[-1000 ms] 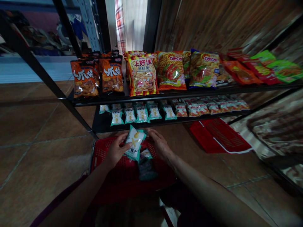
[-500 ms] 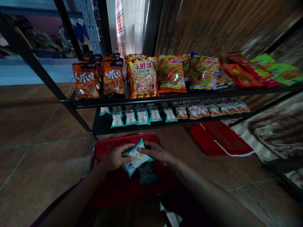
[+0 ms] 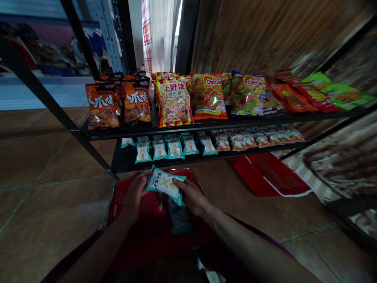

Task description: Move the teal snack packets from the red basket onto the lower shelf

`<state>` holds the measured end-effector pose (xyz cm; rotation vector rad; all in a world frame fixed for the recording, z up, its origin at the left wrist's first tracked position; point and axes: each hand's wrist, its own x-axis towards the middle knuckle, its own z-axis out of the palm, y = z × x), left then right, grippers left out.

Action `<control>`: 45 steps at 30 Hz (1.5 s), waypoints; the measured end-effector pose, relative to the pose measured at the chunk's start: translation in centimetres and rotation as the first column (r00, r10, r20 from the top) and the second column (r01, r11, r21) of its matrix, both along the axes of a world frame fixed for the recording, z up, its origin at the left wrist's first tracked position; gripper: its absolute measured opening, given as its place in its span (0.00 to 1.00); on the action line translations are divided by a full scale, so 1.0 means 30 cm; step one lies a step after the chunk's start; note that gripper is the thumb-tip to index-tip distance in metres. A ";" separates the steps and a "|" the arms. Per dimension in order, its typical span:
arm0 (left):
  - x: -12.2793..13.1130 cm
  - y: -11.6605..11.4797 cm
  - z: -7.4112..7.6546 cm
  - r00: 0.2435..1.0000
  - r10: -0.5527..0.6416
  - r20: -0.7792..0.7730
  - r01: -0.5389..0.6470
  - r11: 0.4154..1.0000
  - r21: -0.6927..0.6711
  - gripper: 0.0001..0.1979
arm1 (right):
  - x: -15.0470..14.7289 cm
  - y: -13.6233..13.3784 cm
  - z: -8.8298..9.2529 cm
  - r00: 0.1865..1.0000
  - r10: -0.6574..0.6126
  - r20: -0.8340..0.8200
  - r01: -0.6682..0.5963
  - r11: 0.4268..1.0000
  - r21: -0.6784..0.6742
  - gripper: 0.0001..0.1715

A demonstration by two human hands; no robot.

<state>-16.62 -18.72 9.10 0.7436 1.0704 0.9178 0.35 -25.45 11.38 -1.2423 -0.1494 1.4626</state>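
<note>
A white and teal snack bag is gripped at its right end by my right hand, thumb on top. Just left of the bag is my left hand, its fingers stretched out and apart from the bag. Both hands are over a red shopping basket. Inside the basket lies a dark, dim package, partly covered by the bag and my right hand.
Ahead stands a black two-tier shelf. Orange bags, prawn cracker bags and noodle snack bags fill its upper tier; small teal bags line the lower. Another red basket sits on the floor at right.
My left hand has let go of the snack bag and moved left. The bag has turned and risen slightly in my right hand. The view has shifted a little.
</note>
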 end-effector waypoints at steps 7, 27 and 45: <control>0.068 -0.046 0.027 0.983 -0.021 0.180 0.036 0.996 -0.081 0.15 | -0.032 -0.016 0.011 0.993 -0.103 -0.055 0.106 0.993 0.059 0.17; 0.041 -0.103 0.042 0.958 -0.261 0.115 0.264 0.964 -0.013 0.32 | -0.049 -0.048 -0.010 0.993 -0.079 0.085 0.075 0.996 0.055 0.20; 0.048 -0.120 0.058 0.882 -0.470 -0.027 0.471 0.882 0.007 0.35 | 0.046 0.011 -0.006 0.993 -0.114 0.015 0.109 0.977 0.184 0.13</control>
